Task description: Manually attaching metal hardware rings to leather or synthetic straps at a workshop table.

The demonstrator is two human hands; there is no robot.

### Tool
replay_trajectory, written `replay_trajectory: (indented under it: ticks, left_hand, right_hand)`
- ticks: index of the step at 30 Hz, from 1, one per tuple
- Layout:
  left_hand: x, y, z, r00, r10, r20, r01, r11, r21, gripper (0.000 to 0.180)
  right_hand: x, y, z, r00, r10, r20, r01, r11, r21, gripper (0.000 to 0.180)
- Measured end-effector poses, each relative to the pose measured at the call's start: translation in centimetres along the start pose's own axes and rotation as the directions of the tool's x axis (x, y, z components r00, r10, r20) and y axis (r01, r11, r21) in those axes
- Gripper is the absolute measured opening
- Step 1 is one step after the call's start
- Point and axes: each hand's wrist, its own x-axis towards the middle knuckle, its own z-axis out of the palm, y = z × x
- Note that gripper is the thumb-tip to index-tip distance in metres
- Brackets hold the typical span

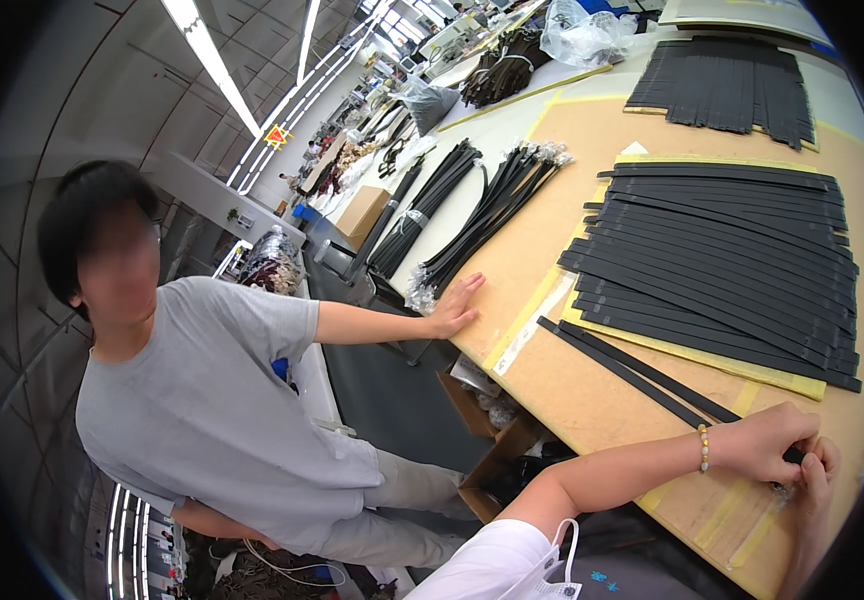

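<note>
My left hand [764,440], with a beaded bracelet [704,448] at its wrist, is closed at the table's near right. My right hand [818,480] meets it there, fingers bent. Between them shows the end of a black strap [794,455], and a bit of clear plastic [780,490] lies just below. Two long black straps [642,372] run along the table toward my left hand, which hides their near ends. Beyond my hands, many flat black straps [712,260] lie side by side on a yellow-edged board [802,384].
A co-worker in a grey T-shirt [222,370] stands at the left, one hand [460,306] flat on the table edge. Bundled black straps [497,205] lie beyond that hand. Another strap layer [722,88] is at the far right. Open cardboard boxes [497,455] stand below the edge.
</note>
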Motion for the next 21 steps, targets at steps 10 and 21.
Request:
replay_trajectory:
  ticks: [10,21]
  left_hand:
    - [0.3,-0.2,0.1,0.998,0.056,-0.040,-0.057,0.998,-0.018,0.025]
    - [0.4,-0.8,-0.1,0.996,0.048,-0.069,-0.046,0.998,0.030,0.026]
  right_hand:
    - [0.0,-0.3,-0.7,0.999,0.025,-0.034,-0.024,0.999,0.024,0.032]
    - [-0.4,-0.2,-0.4,0.997,0.032,-0.070,-0.022,0.989,0.149,0.029]
